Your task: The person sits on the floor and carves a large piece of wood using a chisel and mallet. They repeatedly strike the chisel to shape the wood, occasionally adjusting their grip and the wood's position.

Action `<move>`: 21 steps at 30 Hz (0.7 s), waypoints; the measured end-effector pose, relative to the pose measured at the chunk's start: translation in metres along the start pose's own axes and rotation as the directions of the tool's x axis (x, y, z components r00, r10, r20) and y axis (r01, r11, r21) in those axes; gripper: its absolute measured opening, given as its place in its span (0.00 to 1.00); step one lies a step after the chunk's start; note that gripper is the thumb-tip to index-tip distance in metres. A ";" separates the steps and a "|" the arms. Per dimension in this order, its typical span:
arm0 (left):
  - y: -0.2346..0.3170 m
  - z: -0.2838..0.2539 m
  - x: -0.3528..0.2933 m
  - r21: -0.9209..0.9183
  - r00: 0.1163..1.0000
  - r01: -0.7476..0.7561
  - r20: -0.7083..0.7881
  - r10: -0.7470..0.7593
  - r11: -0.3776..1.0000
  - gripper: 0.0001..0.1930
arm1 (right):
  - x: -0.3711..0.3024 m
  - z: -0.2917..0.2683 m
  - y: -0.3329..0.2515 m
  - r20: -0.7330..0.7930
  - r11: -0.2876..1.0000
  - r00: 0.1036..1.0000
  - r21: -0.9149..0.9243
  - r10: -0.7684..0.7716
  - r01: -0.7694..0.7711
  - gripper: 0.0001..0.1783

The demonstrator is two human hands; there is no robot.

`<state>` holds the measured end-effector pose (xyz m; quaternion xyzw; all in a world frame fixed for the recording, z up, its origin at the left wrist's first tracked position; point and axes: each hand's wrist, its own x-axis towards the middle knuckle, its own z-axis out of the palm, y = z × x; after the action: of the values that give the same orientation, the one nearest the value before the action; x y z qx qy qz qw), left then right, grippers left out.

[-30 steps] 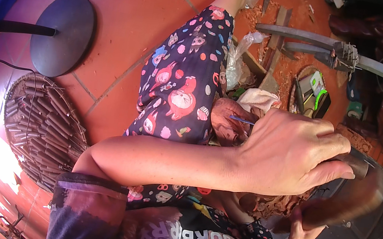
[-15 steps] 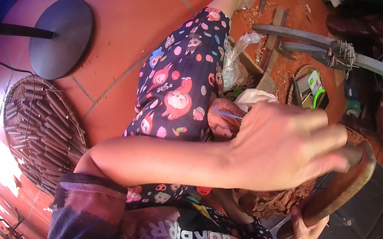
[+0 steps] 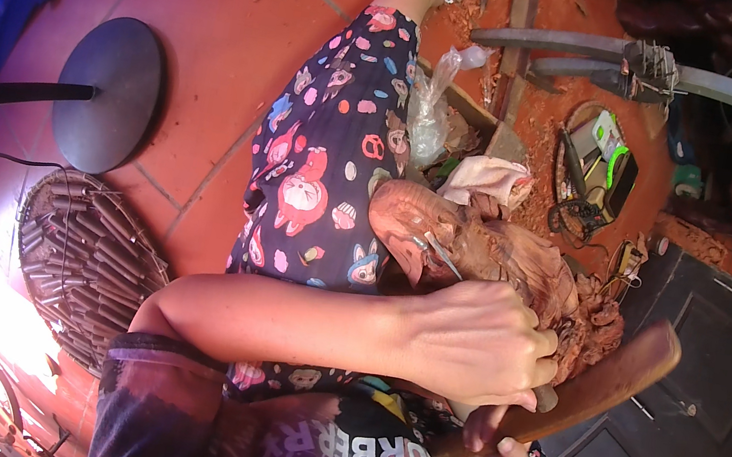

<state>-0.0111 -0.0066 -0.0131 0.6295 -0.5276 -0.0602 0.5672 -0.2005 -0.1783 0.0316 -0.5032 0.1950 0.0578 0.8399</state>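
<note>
A reddish-brown wood carving [image 3: 525, 260] with a rounded end and deeply cut ruffled shapes lies against my patterned trouser leg [image 3: 305, 189]. My left hand [image 3: 483, 340] reaches across from the left, closed in a fist around a chisel. The thin grey blade of the chisel [image 3: 445, 255] slants onto the carving, and its handle end pokes out by the thumb. At lower right my right hand [image 3: 497, 456] is wrapped round a long flat wooden club [image 3: 611, 381]. The club passes close to the chisel's handle end; whether they touch I cannot tell.
A round tray of tools [image 3: 599, 166] and a pinkish cloth [image 3: 485, 181] lie beyond the carving. Bent grey bars [image 3: 590, 48] stand past them. Dark panelled board [image 3: 699, 381] is at right. Left are a black disc base [image 3: 110, 94] and a basket of brown rods [image 3: 86, 254].
My left hand has moved down and left, its fingers now closed tighter, baring more of the carving. The club has swung lower and flatter, with my right hand moving left.
</note>
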 end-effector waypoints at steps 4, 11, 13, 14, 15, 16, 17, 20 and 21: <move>0.001 -0.003 -0.002 -0.008 0.998 0.036 -0.044 -0.036 0.999 0.16 | -0.002 0.003 0.025 0.087 0.982 0.985 -0.105 -0.147 0.156 0.29; 0.002 -0.006 -0.002 -0.035 0.984 -0.017 -0.176 0.011 0.999 0.15 | -0.003 0.004 0.036 0.044 0.958 0.987 -0.240 -0.152 0.159 0.29; 0.003 -0.007 -0.002 -0.038 0.978 -0.021 -0.210 0.013 0.999 0.15 | -0.002 0.005 0.035 0.031 0.953 0.989 -0.264 -0.146 0.149 0.29; 0.003 -0.008 -0.002 -0.033 0.974 -0.019 -0.227 0.011 0.999 0.15 | -0.001 0.005 0.034 0.027 0.949 0.989 -0.278 -0.146 0.148 0.29; 0.003 -0.008 -0.001 -0.028 0.970 -0.016 -0.245 0.009 0.999 0.15 | -0.003 0.004 0.033 0.019 0.948 0.989 -0.283 -0.143 0.143 0.29; 0.003 -0.008 -0.002 -0.024 0.967 -0.018 -0.256 0.011 1.000 0.15 | -0.003 0.004 0.031 0.013 0.946 0.990 -0.293 -0.139 0.137 0.29; 0.003 -0.007 -0.001 -0.021 0.964 -0.020 -0.267 0.013 1.000 0.15 | -0.002 0.004 0.030 0.005 0.943 0.990 -0.304 -0.141 0.136 0.29; 0.003 -0.008 -0.001 -0.008 0.949 -0.014 -0.315 0.011 1.000 0.15 | 0.004 0.004 0.025 -0.025 0.933 0.988 -0.335 -0.150 0.133 0.29; 0.003 -0.008 -0.001 -0.004 0.943 -0.011 -0.333 0.009 1.000 0.15 | 0.006 0.005 0.024 -0.031 0.928 0.988 -0.348 -0.152 0.132 0.29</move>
<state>-0.0078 0.0001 -0.0081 0.6265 -0.4272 0.0483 0.6502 -0.2008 -0.1630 0.0121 -0.6566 0.1690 0.0157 0.7349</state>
